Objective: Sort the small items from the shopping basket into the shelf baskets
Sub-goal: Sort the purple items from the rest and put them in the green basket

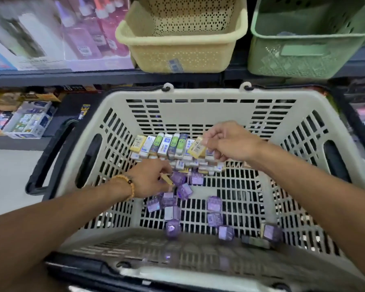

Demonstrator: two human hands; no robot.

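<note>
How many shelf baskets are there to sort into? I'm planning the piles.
2: a cream shelf basket above the shopping basket's far rim, and a green one to its right. Others may sit out of frame.

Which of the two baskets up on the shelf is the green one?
The green basket is on the right; the left one, the yellow basket, is cream-yellow.

Both hands reach into the grey shopping basket [200, 114]. The right hand [230, 142] pinches a small yellow box [196, 147] above the stacked rows of little boxes [167, 145] against the far wall. The left hand [151, 179], a beaded bracelet [128, 184] on its wrist, holds a thin yellow item [167, 179] over loose purple cubes [214, 204]. On the shelf beyond sit a cream basket [183, 39] and a green basket [308, 41].
</note>
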